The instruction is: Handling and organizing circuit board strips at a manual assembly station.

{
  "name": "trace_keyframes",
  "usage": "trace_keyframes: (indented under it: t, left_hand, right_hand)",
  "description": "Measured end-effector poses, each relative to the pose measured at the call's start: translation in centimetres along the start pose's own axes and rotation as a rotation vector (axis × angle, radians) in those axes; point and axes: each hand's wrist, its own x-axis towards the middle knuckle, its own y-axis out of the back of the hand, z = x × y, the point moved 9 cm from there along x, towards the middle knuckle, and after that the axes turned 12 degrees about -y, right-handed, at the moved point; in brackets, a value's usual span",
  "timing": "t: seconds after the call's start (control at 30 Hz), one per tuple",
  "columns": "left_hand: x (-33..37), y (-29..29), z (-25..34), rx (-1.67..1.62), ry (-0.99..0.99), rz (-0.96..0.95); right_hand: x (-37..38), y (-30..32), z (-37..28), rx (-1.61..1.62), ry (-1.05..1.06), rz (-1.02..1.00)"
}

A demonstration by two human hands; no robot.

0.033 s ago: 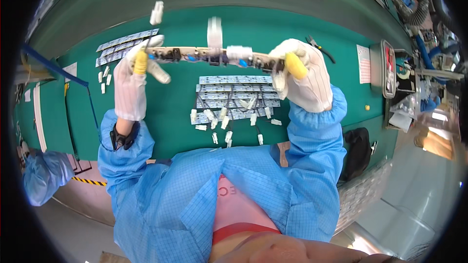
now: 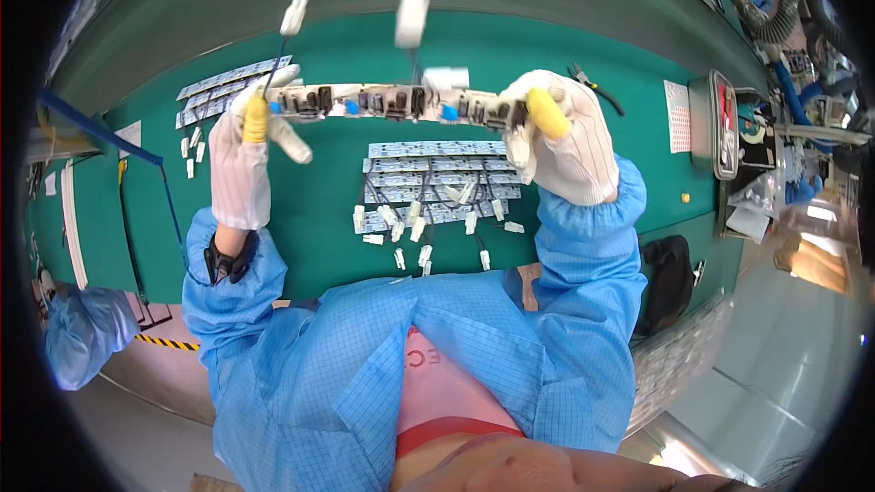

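Note:
A long, narrow circuit board (image 2: pixel 372 102) is stretched between my two gloved hands above the green mat. Black and blue components show along its face. My left hand (image 2: pixel 252 123) pinches its left end, and my right hand (image 2: pixel 558 132) grips the right end; both gloves are white with yellow on the thumb. White plug connectors (image 2: pixel 415 11) stick up from the board on wires, one of them blurred. Nearer me lies a set of circuit strips (image 2: pixel 442 165) with dark wires and several white connectors. Behind my left hand is another set of strips (image 2: pixel 223 82).
Pliers (image 2: pixel 597 91) lie beyond my right hand, beside a sheet of red-marked paper (image 2: pixel 677 117). A metal tray (image 2: pixel 725 128) stands at the mat's right edge. A blue cord (image 2: pixel 100 123) slants across the left. Another person's blue sleeve (image 2: pixel 87 333) is at lower left.
The board has tilted so more of its component face shows. Its middle white connector has swung farther up and away. Both hands keep their hold, nearly in place.

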Motion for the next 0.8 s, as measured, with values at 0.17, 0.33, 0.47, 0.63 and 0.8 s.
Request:
trace_keyframes:
  t: [0.17,0.33,0.47,0.63,0.8]
  left_hand:
    - [-0.4,0.4,0.2,0.014,-0.023,-0.045]
    - [-0.4,0.5,0.9,0.149,-0.162,-0.12]
    - [-0.2,-0.4,1.9,-0.09,-0.063,-0.089]
    - [-0.2,-1.5,0.7,-0.442,-0.079,-0.132]
    - [4.0,7.8,-1.9,-0.045,-0.071,0.177]
  right_hand:
    - [1.1,0.4,2.0,0.135,-0.09,-0.242]
    - [1.3,1.5,2.2,0.112,-0.117,-0.122]
    - [1.7,1.3,2.1,0.073,-0.09,-0.07]
    - [1.6,0.1,0.5,-0.08,0.024,-0.033]
    - [0.4,1.3,2.0,-1.247,0.135,0.013]
